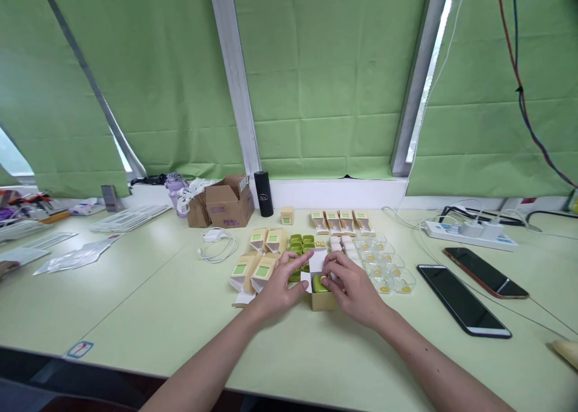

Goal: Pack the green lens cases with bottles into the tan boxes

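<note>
Both my hands work at a small tan box [323,300] at the table's middle. A green item [320,284] sits in its open top. My left hand [280,285] holds the box's white flap from the left, fingers curled. My right hand [354,285] pinches at the green item and the box from the right. Behind them lie several green pieces [301,243], cream pieces [342,243] and clear plastic cups [383,267]. Tan boxes with green labels [255,267] lie to the left, and more [342,220] stand in a row behind.
Two phones [463,300] lie at the right, near a power strip [469,232] with cables. A cardboard carton [228,204], a black cylinder [263,194], a white cable [217,243] and plastic bags [74,256] are to the left and behind.
</note>
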Tool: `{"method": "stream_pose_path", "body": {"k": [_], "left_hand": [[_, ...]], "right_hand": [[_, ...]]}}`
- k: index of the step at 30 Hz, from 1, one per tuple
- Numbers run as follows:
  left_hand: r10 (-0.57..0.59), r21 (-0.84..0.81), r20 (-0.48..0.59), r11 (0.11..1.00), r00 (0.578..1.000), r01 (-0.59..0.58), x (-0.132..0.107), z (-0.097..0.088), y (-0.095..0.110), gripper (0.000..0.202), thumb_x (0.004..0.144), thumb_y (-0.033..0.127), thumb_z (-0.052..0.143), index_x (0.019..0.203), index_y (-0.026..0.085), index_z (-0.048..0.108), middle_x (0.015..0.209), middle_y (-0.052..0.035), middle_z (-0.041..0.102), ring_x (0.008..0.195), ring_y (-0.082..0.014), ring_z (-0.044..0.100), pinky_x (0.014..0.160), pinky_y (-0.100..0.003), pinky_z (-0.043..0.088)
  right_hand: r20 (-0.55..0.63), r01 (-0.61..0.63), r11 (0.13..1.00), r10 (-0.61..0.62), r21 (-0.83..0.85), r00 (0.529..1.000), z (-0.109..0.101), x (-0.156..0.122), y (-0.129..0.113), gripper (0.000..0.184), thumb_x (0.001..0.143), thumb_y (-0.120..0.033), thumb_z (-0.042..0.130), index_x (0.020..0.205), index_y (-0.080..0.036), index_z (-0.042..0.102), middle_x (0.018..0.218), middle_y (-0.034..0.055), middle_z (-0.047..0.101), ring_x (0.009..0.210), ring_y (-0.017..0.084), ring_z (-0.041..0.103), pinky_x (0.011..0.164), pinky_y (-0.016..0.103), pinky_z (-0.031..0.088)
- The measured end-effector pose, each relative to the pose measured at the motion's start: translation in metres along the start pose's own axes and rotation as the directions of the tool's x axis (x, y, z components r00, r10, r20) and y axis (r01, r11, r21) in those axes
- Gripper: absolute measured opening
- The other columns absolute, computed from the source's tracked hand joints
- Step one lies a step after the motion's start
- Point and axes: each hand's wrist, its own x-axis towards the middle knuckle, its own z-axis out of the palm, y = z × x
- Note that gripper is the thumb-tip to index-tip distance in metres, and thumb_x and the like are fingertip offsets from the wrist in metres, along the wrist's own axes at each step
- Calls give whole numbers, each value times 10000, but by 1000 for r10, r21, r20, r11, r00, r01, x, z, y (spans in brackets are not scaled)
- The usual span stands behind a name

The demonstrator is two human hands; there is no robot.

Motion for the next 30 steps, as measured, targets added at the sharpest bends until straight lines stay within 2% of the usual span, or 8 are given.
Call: {"method": "stream_pose_path", "body": {"k": [9,15,20,24,30], "left_hand": [[16,-4,-4,1000,1000,-16,0,0,-1,643,985,426,688,1603,345,530,1307,-111,520,1355,-344,485,1215,-545,381],[4,-7,12,1000,1000,-4,0,-1,0,651,998,488,665,1613,337,516,1331,-120,502,1360,-343,485,1210,-538,382],[-4,-32,7,999,1000,5,1,0,-2,649,1001,548,651,1601,329,534,1314,-114,505,1327,-330,501,1202,-526,391],[-8,-101,-5,995,1000,8,2,0,-4,671,986,621,651,1579,317,567,1268,-109,522,1310,-332,509,1200,-525,399],[-18,-206,-5,978,1000,17,5,0,-6,562,1026,580,608,1530,332,624,1257,-103,553,1339,-325,519,1264,-551,344]], "right_hand": [[34,-63,996,61,67,998,2,2,1,147,983,-146,566,885,-236,629,1103,65,617,789,179,624,621,315,515],[24,-81,993,79,85,997,1,2,0,152,980,-125,542,921,-241,622,1091,61,608,800,186,620,672,330,524],[-109,-55,990,69,128,992,0,3,5,215,1014,-121,456,1003,-245,632,1047,67,640,861,217,626,739,355,517],[-241,-71,982,113,176,964,1,4,14,209,1024,-163,447,1007,-243,640,1001,69,659,861,232,619,743,362,509],[-291,-166,947,247,277,924,7,3,24,202,1015,-226,437,1027,-241,639,1005,65,678,788,214,609,688,341,498]]}}
